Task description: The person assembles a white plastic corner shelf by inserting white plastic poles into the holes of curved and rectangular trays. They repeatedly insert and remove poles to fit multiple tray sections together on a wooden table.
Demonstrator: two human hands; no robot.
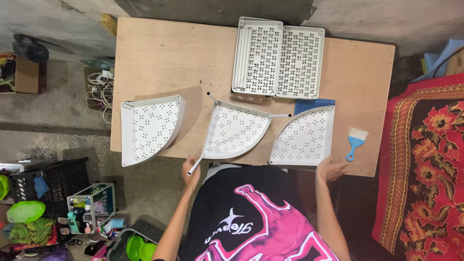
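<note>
white tube (195, 164) in left hand (190, 173), right hand (330, 169) touching corner shelf (304, 137)

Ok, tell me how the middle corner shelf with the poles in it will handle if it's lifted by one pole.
The middle corner shelf looks like thin perforated plastic, so probably light and fairly stiff. Lifted by the white pole that the left hand grips, it would likely swing or tilt, since the pole sits at one corner. The poles may slip out of their sockets.

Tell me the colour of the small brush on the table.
Blue handle, white bristles: the brush, clearest in the head view.
</note>
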